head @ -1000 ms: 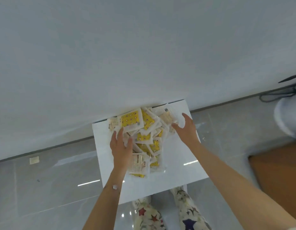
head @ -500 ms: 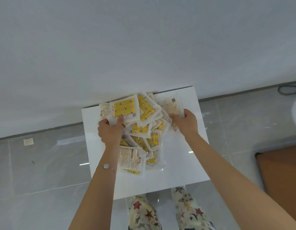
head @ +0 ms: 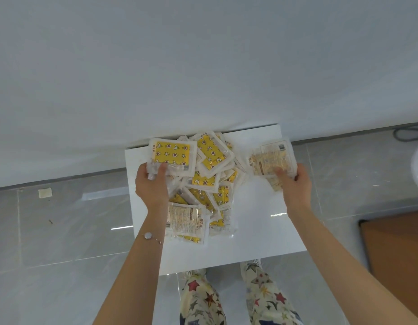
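Yellow star-printed sachet (head: 172, 154) sits pinched in the left hand (head: 151, 184) at the far-left edge of the loose sachet heap (head: 210, 191); the right hand (head: 294, 186) grips pale barcode-backed sachets (head: 271, 158) just right of it, over the white square table (head: 261, 231); lifting each clear, not dragging, should keep neighbours from sliding off.
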`<action>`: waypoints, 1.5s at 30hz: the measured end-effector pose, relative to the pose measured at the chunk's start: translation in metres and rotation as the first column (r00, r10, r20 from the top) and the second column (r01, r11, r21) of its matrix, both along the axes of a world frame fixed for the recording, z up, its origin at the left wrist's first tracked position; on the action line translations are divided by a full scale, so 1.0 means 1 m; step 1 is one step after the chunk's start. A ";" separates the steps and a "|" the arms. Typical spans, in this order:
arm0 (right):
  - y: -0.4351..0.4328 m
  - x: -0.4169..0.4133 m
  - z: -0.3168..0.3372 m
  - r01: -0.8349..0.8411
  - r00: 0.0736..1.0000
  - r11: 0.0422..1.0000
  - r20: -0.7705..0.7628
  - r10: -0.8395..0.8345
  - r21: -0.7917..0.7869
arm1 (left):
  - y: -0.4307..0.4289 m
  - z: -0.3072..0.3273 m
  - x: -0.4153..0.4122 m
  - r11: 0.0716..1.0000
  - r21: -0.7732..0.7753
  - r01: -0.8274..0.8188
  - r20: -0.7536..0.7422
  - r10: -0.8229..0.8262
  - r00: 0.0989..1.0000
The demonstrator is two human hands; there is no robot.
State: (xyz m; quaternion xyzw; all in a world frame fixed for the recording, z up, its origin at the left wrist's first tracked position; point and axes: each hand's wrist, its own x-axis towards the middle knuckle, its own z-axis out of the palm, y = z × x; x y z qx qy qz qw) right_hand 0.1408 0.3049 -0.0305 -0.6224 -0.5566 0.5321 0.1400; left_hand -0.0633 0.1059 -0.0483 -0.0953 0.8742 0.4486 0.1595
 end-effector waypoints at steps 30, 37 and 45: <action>-0.073 -0.034 0.207 -0.424 0.890 0.897 -0.240 0.388 -0.124 | -0.119 0.215 0.054 0.876 0.432 -0.213 0.219 0.128 0.967; -0.143 -0.061 0.299 -0.707 0.697 0.705 -0.226 0.681 -0.054 | -0.212 0.314 0.096 0.816 0.468 -0.339 0.154 0.303 0.941; -0.310 -0.095 0.345 -0.885 0.453 0.465 -0.264 0.852 -0.017 | -0.358 0.361 0.143 0.705 0.477 -0.525 0.126 0.536 0.835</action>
